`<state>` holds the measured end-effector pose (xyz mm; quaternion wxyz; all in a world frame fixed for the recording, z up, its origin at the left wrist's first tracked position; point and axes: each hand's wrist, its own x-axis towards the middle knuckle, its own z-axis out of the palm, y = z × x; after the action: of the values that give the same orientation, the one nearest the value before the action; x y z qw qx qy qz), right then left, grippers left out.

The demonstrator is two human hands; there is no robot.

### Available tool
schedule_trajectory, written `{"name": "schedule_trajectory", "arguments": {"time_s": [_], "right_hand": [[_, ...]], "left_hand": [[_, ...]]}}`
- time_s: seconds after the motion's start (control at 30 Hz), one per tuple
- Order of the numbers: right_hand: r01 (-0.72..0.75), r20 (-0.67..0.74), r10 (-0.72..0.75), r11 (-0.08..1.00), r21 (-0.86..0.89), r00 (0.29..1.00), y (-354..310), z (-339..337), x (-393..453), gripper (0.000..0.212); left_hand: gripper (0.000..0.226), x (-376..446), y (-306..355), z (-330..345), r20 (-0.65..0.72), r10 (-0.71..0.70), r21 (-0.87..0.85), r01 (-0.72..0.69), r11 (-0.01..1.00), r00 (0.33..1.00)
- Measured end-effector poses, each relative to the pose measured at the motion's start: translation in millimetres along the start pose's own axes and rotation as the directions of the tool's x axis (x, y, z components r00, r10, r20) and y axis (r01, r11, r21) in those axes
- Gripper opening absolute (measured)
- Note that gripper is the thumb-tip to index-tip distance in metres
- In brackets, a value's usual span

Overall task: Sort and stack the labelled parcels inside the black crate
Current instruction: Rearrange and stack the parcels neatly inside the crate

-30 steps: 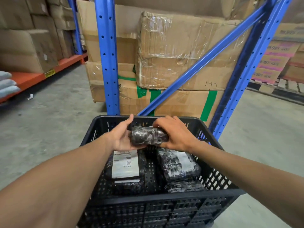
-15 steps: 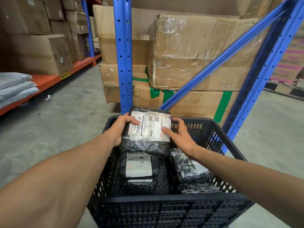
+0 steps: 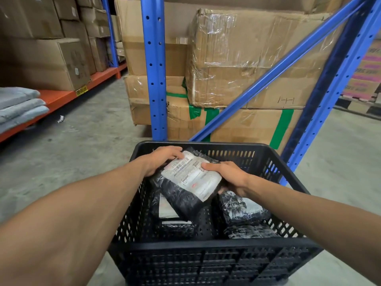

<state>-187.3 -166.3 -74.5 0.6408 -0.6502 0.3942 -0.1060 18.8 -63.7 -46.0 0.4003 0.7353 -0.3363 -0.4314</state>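
parcel (image 3: 186, 185) sits tilted above the black crate (image 3: 208, 263), label up. my left hand (image 3: 159, 161) and right hand (image 3: 227, 175) clamp its far corners, fingers closed on it. label text too small to read; parcels beneath (image 3: 243, 211) partly hidden.

I am looking into a warehouse storage aisle. Blue perforated steel racking uprights (image 3: 156, 69) with a diagonal brace (image 3: 278, 73) stand directly ahead. Behind them, large cardboard cartons (image 3: 237, 58) are stacked, some film-wrapped and sealed with green tape. To the left, an orange shelf beam (image 3: 61, 98) carries more cartons and a yellow location label (image 3: 81, 90). The floor (image 3: 82, 131) is bare grey concrete.
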Motion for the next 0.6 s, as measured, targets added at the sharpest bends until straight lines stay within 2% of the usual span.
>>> {"name": "schedule_trajectory", "arguments": {"time_s": [0.07,0.1,0.17,0.23,0.3,0.37,0.47,0.6], "right_hand": [[-0.039,-0.052,0.044,0.996,0.085,0.998,8,9,1,0.057],[-0.056,-0.073,0.066,0.99,0.133,0.995,14,13,3,0.062],[-0.097,-0.097,0.121,0.969,0.228,0.988,25,22,6,0.068],[-0.115,-0.1,0.153,0.943,0.311,0.983,34,31,12,0.075],[-0.117,-0.101,0.16,0.934,0.339,0.982,41,37,19,0.081],[-0.163,-0.031,0.185,0.925,0.343,0.982,47,43,26,0.072],[-0.231,0.053,0.225,0.932,0.279,0.973,48,53,36,0.055],[-0.232,-0.005,0.234,0.968,0.097,0.972,49,59,47,0.069]], "left_hand": [[0.057,6,0,2,-0.103,0.001,0.136,0.013,0.991,0.995],[0.064,9,-3,3,-0.142,-0.055,0.183,0.081,0.98,0.988],[0.078,13,-10,6,-0.142,-0.294,0.16,0.315,0.936,0.945],[0.078,10,-22,8,-0.04,-0.476,0.075,0.478,0.875,0.878],[0.062,13,-34,7,0.054,-0.486,0.005,0.486,0.874,0.873],[0.047,19,-42,4,0.025,-0.435,-0.04,0.436,0.899,0.9],[0.049,26,-49,-1,-0.081,-0.386,-0.077,0.381,0.921,0.919],[0.046,33,-60,0,-0.113,-0.413,-0.065,0.408,0.911,0.904]]}}
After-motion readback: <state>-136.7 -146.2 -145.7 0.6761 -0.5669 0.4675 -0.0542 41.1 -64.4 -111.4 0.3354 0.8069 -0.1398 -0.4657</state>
